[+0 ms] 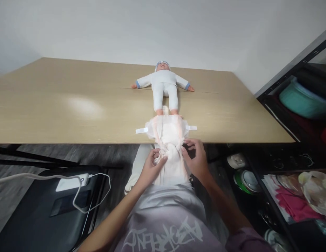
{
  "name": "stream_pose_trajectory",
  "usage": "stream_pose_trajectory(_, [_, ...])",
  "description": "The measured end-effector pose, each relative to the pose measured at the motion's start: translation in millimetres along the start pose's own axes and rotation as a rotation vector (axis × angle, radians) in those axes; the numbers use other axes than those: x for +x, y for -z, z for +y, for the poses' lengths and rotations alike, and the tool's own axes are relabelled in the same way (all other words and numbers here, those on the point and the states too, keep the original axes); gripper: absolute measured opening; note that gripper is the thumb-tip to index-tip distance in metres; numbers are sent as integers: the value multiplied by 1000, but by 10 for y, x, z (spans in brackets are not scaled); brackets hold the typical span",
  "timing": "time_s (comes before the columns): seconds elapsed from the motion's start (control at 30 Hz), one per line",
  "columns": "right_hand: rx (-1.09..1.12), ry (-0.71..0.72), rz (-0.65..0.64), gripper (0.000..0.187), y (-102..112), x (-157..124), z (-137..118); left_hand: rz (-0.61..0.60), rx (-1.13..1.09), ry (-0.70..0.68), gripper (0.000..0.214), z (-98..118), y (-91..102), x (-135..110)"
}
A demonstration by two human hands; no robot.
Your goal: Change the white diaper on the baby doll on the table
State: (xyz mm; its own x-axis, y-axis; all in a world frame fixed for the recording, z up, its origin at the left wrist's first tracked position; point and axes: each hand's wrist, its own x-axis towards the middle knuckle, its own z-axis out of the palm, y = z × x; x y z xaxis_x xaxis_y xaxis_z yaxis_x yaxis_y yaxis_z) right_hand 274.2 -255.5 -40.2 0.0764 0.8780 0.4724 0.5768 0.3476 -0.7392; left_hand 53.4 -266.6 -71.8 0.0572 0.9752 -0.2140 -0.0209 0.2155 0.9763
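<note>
Here both forearms converge just below the doll (165, 87), wrists turned slightly inward. The left hand (151, 165) curls its fingers into the bunched end of the diaper (167, 130), pinching a fold. The right hand (196, 158) pinches the opposite side (fingers bent, thumb against the fabric). The diaper starts at the doll's feet, its tabbed half spread on the table (73, 105), the half farther from the doll hanging off.
</note>
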Motion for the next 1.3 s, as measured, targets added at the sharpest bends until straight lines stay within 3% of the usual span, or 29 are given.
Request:
stream_pose_trajectory(0.17, [-160,234,-246,39,-171,455,-175,-17,180,-142,46,-30,135,-22])
stream_pose_trajectory(0.33, [-356,277,-485,57,-536,828,-58,-46,328,-222,39,6,262,-63])
stream_pose_trajectory(0.47, [-343,313,-581,64,-624,932,74,108,572,-466,26,248,487,25])
stream_pose_trajectory(0.57, [-308,332,-584,65,-586,949,99,239,746,-748,19,535,718,410])
stream_pose_trajectory(0.63, [-304,338,-585,65,-557,968,92,289,902,-877,20,733,846,847])
stream_pose_trajectory(0.7, [-305,344,-591,64,-538,999,84,282,1053,-918,27,921,907,1353])
stream_pose_trajectory(0.77, [-297,353,-596,63,-528,1037,88,207,1176,-931,43,1097,883,1823])
stream_pose_trajectory(0.83, [-286,363,-604,61,-522,1070,99,25,1279,-975,67,1258,789,2184])
stream_pose_trajectory(0.93, [-283,364,-608,61,-518,1089,114,-374,1395,-1081,87,1443,610,2509])
stream_pose_trajectory(1.0, [-281,352,-609,62,-521,1082,117,-567,1422,-1118,98,1512,516,2632])
stream_pose_trajectory(1.13, [-262,326,-591,64,-538,1053,112,-695,1422,-1122,102,1551,405,2782])
stream_pose_trajectory(1.3, [-282,335,-614,66,-540,1062,112,-709,1316,-1193,68,1574,284,2892])
